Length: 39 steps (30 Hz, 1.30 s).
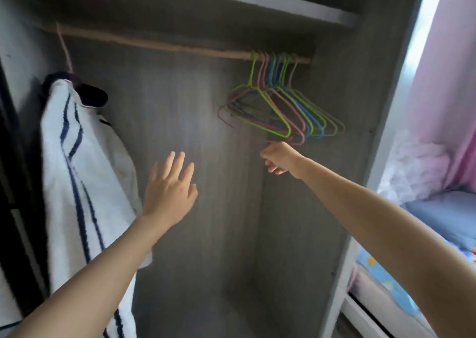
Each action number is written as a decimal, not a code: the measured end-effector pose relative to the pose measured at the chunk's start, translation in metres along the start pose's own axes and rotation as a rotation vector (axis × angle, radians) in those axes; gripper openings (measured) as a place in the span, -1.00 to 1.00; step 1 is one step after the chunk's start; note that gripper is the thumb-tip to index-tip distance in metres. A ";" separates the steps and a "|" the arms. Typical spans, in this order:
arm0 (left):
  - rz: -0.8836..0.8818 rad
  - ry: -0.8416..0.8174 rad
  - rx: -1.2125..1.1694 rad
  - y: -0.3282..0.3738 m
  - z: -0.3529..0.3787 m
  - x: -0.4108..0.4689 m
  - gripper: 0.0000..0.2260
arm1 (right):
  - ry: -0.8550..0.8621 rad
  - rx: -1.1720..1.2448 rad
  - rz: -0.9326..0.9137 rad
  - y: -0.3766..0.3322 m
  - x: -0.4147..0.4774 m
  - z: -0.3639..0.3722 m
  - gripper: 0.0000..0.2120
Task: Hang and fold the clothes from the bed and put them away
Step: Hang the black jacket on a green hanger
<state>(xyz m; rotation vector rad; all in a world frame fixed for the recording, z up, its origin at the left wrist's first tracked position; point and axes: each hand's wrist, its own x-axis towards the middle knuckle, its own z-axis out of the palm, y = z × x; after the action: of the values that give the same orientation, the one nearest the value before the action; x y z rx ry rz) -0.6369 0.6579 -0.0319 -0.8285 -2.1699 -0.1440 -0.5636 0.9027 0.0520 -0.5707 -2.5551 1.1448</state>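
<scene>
**Wardrobe: hands at the rail**

My left hand (168, 190) is spread flat, holding nothing, beside the white striped garment (85, 172) hanging at the left end of the rail (154, 45). My right hand (279, 159) is curled just under the bunched hangers (278, 110); I cannot tell whether it grips one.

So all you get of the person is two arms and two hands. The left forearm (103, 260) and right forearm (373, 208) are bare from the wrist right up to where the view cuts them off, both slim and smooth. The left hand (168, 188) and right hand (279, 159) are bare too, with long slender fingers (177, 163), though the finer details are kinda blurry.
</scene>
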 end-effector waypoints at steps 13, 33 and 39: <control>0.152 -0.080 -0.430 0.288 -0.014 0.004 -0.53 | 0.230 0.114 0.345 0.205 -0.188 -0.201 -0.73; -0.811 -0.004 -0.897 0.285 0.026 0.191 -0.51 | 0.337 0.063 0.158 0.245 -0.165 -0.251 -0.84; -0.831 -0.125 -0.898 0.257 0.058 0.234 -0.57 | 0.280 0.036 0.087 0.214 -0.098 -0.234 -0.84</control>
<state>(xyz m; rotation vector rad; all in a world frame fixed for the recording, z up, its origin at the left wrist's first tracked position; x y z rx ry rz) -0.6293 0.9989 0.0544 -0.3028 -2.4225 -1.5908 -0.3310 1.1384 0.0311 -0.7811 -2.2872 1.0535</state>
